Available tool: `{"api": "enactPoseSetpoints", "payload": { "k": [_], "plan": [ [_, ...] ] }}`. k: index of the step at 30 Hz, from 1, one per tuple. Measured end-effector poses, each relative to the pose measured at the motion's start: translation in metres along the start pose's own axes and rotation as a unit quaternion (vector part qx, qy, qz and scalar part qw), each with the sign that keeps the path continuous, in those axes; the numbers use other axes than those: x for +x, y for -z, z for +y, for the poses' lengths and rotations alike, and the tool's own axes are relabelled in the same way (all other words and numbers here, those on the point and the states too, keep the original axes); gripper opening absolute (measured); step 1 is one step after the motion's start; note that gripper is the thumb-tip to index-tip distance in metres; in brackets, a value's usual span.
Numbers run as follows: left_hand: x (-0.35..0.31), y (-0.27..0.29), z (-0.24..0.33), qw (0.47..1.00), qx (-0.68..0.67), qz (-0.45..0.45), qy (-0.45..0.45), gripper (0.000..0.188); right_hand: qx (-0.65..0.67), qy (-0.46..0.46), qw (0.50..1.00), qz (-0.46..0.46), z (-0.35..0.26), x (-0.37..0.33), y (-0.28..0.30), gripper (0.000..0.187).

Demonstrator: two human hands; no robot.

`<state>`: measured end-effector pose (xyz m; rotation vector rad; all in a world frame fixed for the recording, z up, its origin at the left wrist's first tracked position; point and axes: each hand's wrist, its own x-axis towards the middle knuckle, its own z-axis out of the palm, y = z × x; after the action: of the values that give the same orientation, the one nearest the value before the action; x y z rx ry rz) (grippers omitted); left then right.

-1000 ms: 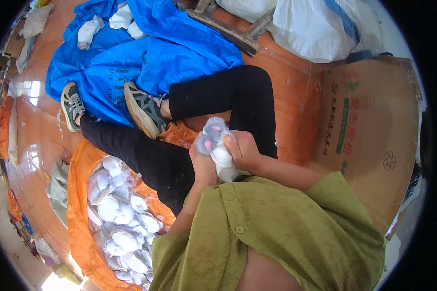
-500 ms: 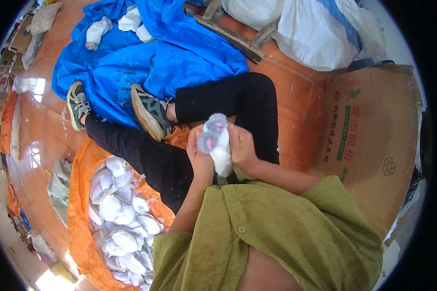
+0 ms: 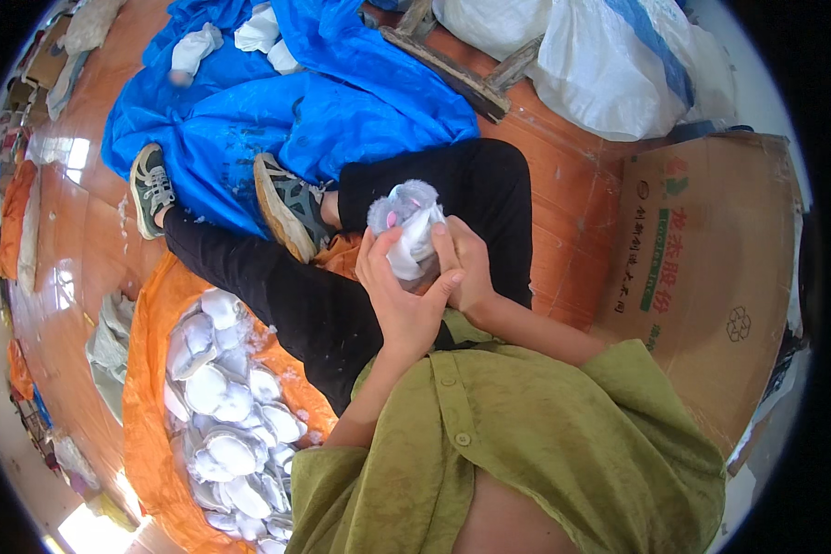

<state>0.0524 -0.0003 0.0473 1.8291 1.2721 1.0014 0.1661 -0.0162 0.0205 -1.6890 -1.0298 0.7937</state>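
Above my lap I hold a small grey-and-white plush piece [image 3: 410,247] with pink spots near its fluffy grey end. Its white fabric side is creased and faces up toward me. My left hand [image 3: 403,307] cups it from the left and near side, fingers along its edge and thumb reaching toward the right hand. From the right, my right hand [image 3: 465,266] grips the white fabric, its fingers bent over the edge. Part of the piece is hidden behind my fingers. Beside my left thigh, many flat oval white-and-grey pieces [image 3: 229,452] lie heaped in an orange sack [image 3: 146,406].
A blue sheet [image 3: 222,129] spreads beyond my feet with several white pieces [image 3: 197,51] on it. A large cardboard box [image 3: 697,268] stands at my right. Far right are white woven sacks [image 3: 609,74] and a wooden stool frame [image 3: 448,74].
The plush piece has moved slightly away from my body and turned, showing more creased white fabric. My left hand has shifted to cup it, and my right fingers have curled over its edge.
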Motion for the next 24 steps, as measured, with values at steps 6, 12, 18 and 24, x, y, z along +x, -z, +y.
{"api": "enactPoseSetpoints", "payload": {
  "k": [6, 12, 18, 24],
  "plan": [
    [-0.002, -0.005, -0.017, 0.900, -0.343, -0.013, 0.269, 0.062, 0.003, 0.164, 0.986, 0.025, -0.013, -0.012, -0.001, 0.013],
    [-0.008, 0.008, -0.035, 0.770, -0.514, -0.084, 0.370, 0.050, 0.125, 0.009, 0.983, -0.132, -0.022, -0.017, 0.011, 0.017],
    [-0.013, 0.024, -0.039, 0.779, -0.511, -0.106, 0.347, 0.030, 0.236, 0.015, 0.968, -0.083, -0.005, -0.014, 0.043, 0.019],
    [-0.012, 0.025, -0.027, 0.780, -0.518, -0.109, 0.333, 0.024, 0.310, -0.153, 0.894, -0.286, 0.011, -0.011, 0.050, 0.041]
  ]
}}
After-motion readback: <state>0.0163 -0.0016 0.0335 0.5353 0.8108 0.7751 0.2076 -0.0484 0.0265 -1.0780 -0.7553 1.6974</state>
